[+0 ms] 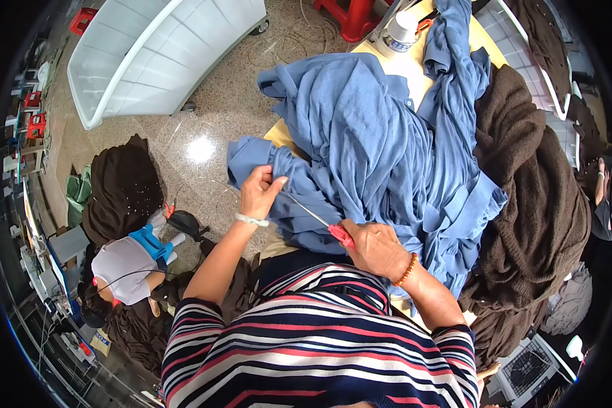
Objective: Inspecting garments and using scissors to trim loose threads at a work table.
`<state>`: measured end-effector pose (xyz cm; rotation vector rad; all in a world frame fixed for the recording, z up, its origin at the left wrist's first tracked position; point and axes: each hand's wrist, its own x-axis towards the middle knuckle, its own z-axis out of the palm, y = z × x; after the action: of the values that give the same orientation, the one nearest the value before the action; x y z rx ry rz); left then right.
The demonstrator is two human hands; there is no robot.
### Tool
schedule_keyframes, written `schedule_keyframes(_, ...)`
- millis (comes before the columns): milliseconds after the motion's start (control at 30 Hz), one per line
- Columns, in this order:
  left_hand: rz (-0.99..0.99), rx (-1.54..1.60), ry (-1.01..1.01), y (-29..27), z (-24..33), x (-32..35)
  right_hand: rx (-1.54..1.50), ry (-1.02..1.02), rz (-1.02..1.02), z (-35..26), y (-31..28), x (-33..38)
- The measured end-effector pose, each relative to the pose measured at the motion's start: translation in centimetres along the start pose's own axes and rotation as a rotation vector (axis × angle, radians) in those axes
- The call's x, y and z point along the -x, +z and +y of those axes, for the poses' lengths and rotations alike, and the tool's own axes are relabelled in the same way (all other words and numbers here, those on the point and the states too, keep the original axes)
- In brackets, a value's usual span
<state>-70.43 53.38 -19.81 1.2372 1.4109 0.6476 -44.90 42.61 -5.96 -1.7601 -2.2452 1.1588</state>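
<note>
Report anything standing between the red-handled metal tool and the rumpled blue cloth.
Nothing visible does: the right hand holds the tool over the cloth, its shaft pointing toward the left hand. Contact with the cloth is unclear.

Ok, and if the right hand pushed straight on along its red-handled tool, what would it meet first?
Going the way the red-handled tool points, the right hand would probably meet the left hand first, with blue fabric close by; exact depth is unclear.

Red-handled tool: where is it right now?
In the head view, the red-handled tool is near centre, gripped in the right hand and pointing toward the left hand over the blue cloth.
</note>
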Motion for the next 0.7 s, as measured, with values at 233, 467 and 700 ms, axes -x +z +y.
schedule_keyframes(233,-0.373,0.098,-0.099,-1.6,-0.9,3.1,0.090,0.125,-0.010,-1.1,-1.3,-1.6)
schedule_keyframes(467,-0.374,0.355,-0.168,-2.8,-5.9,4.9,0.011,-0.055,-0.311,-1.3,-0.8,-1.3)
schedule_keyframes(700,-0.486,0.185,-0.274,-3.4,-4.4,5.1,0.006,0.061,-0.251,-1.6,-2.2,-2.0)
